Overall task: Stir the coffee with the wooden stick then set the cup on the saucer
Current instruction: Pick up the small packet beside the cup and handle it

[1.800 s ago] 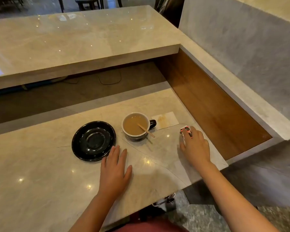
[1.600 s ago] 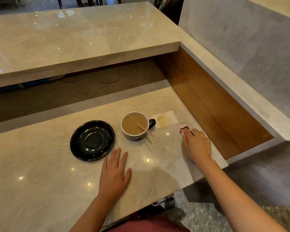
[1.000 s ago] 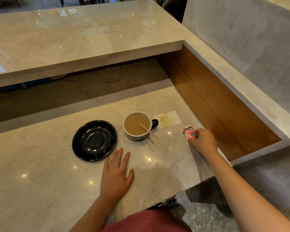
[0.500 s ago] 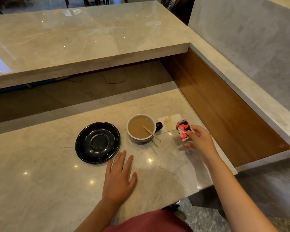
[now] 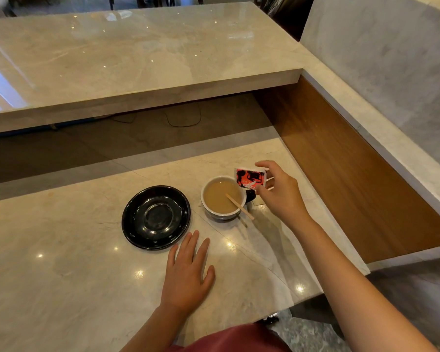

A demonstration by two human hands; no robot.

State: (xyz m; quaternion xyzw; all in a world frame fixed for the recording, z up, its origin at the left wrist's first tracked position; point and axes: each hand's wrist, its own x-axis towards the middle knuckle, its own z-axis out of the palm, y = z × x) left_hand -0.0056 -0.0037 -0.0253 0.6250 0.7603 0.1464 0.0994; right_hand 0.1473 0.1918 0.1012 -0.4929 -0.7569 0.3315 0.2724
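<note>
With your right hand (image 5: pixel 280 196) pinching the red sachet (image 5: pixel 250 178) over the coffee cup (image 5: pixel 222 198) near the table's right edge, left hand (image 5: pixel 187 278) flat and spread, empty it steadily before taking the wooden stick (image 5: pixel 239 206).

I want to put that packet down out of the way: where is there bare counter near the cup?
Bare marble lies left of the saucer and nearer than the flat left hand. Around the cup it is crowded: stick, right hand holding the packet.
</note>
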